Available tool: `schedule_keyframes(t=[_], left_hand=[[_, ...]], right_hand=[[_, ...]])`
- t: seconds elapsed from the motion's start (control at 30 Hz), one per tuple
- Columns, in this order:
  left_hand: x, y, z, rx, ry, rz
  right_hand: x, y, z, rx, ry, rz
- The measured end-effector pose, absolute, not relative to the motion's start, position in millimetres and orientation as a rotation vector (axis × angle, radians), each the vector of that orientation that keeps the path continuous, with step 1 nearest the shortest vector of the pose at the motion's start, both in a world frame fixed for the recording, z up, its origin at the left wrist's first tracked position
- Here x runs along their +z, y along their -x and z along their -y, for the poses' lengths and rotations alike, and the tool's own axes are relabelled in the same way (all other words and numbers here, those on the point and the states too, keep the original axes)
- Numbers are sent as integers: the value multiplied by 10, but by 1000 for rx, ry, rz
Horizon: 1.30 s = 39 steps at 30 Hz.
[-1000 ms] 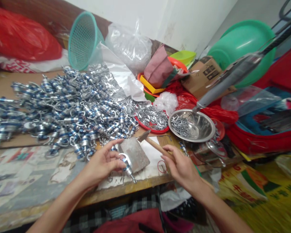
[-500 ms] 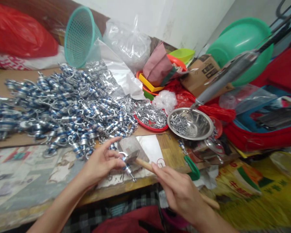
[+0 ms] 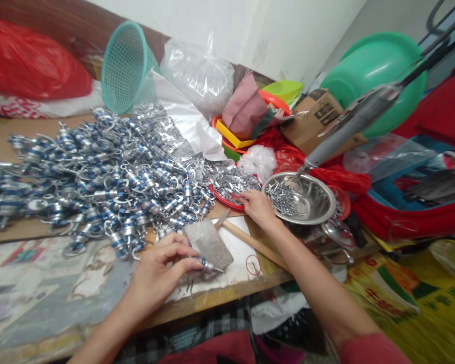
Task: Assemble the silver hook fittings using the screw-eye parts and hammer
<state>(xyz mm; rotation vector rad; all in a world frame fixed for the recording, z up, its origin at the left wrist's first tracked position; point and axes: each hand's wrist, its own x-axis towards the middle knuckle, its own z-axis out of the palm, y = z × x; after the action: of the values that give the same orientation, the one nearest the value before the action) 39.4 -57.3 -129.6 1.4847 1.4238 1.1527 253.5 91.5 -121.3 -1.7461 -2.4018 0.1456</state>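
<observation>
My left hand (image 3: pixel 161 273) pinches a small blue-and-silver metal fitting (image 3: pixel 208 264) against the near edge of a grey metal block (image 3: pixel 208 242) on the wooden table (image 3: pixel 227 296). My right hand (image 3: pixel 257 206) reaches forward, its fingertips down among small silver pieces in a red tray (image 3: pixel 227 188). Whether it pinches one is hidden. A hammer (image 3: pixel 250 241) with a wooden handle lies free on the table between block and right arm.
A big heap of blue-and-silver fittings (image 3: pixel 91 172) covers the table's left. A steel bowl of nails (image 3: pixel 299 198) stands right of the red tray. Behind are a teal basket (image 3: pixel 125 65), plastic bags, a cardboard box (image 3: pixel 318 121) and a green basin (image 3: pixel 375 76).
My right hand brought the hammer over the block, then laid it on the table and moved forward to the red tray. My left hand kept the fitting at the block.
</observation>
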Motion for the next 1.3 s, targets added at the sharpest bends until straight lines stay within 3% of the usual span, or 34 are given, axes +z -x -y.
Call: schedule_keyframes(t=[0.27,0.6,0.7,0.83,1.03,1.17,1.3], left_hand=[[-1259,-357,620,1066,-1501,-1414],[-1305,-370,634,1101,-1470,-1506],[-1327,-400,640,1139,-1405,-1501],[-1328,-429,645,1190,-1409,-1493],[-1274,-432,638,1225,-1492,-1500],[-1234,-433,650,1202,-1487,-1386],[-1179,-424,664,1173,-1301,-1430]], right_hand=[[-1256,-2272,-1339,152,1902,2478],[-1178,-2497,-853,225,1612,2157],[-1151,-2292,-398,418,1434,2075],[-1126,-2039,136,937,1006,1849],[-1121,-2015,281,1071,912,1840],[-1139,-2062,317,1018,855,1864],[-1178,-2151,402,565,678,2072]])
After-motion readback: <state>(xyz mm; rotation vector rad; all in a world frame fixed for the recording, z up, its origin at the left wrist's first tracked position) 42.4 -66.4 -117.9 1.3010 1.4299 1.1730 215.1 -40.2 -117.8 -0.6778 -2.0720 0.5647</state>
